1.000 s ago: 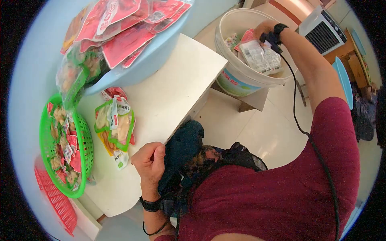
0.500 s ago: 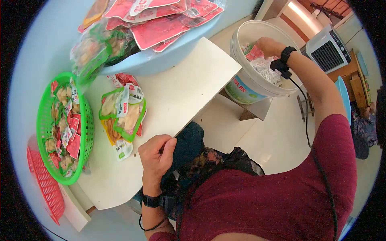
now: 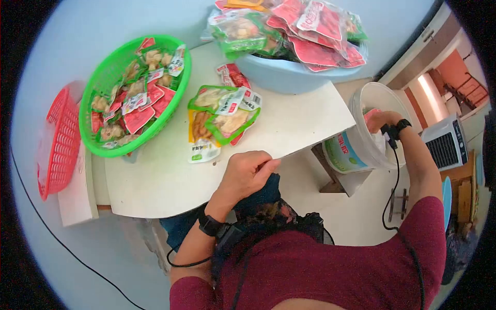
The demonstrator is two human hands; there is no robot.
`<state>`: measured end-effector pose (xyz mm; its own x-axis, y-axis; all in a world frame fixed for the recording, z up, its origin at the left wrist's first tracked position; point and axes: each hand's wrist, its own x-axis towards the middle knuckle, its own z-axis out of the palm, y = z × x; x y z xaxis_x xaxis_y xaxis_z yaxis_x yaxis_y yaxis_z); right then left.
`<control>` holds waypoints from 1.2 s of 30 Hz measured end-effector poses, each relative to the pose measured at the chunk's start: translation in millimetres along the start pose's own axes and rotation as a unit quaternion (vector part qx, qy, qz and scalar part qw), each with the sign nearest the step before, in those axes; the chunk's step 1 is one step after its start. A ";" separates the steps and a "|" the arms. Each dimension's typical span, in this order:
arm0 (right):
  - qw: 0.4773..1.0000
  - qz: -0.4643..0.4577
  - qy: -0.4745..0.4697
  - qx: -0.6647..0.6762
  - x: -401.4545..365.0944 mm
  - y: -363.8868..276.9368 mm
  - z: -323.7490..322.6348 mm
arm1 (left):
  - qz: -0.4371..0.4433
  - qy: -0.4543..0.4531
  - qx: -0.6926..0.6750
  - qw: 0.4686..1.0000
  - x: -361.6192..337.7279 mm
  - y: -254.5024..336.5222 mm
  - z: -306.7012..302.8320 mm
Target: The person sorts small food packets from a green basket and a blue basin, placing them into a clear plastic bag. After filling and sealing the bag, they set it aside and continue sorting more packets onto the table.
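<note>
My left hand is curled into a loose fist at the front edge of the white table, with nothing visible in it. Just beyond it lies a small pile of sealed snack packets, with green, yellow and red edging. My right hand reaches down into a white bucket. Its bent fingers are at a red packet and partly hidden. A green basket full of small red and green packets stands on the left of the table.
A pale blue basin heaped with red and clear packets is at the back of the table. On the far left stands a red basket. The bucket rests on a low stool; an air cooler is beyond it.
The view has turned, so the table and baskets appear further right and the basin higher. My right hand is still in the bucket, and my left hand is still at the table edge.
</note>
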<state>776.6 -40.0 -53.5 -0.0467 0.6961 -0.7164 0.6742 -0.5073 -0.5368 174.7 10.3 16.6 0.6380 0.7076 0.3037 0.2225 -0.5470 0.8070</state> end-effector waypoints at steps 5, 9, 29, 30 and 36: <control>0.933 0.079 0.147 -0.319 -89.9 -163.7 26.2 | 0.015 0.015 -0.010 1.000 -0.7 -1.4 1.1; 0.918 -0.110 0.230 -0.305 -123.2 -223.9 64.5 | 0.021 0.009 -0.012 1.000 -3.9 -1.7 -1.1; 0.697 -0.550 0.437 -0.147 1.4 -385.6 269.4 | -0.122 0.193 0.090 0.969 -81.6 17.9 -136.2; 0.689 -0.549 0.444 -0.162 4.5 -388.3 271.6 | -0.116 0.216 0.092 0.965 -82.0 18.6 -143.2; 0.724 -0.490 0.430 -0.224 24.2 -384.3 283.3 | -0.124 0.326 0.141 0.926 -69.0 20.2 -207.2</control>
<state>307.6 27.8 9.2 -0.3194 0.7667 0.5568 0.8080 0.5274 -0.2626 -17.6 43.1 116.8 -0.0191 0.8962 0.4432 0.5454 -0.3622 0.7558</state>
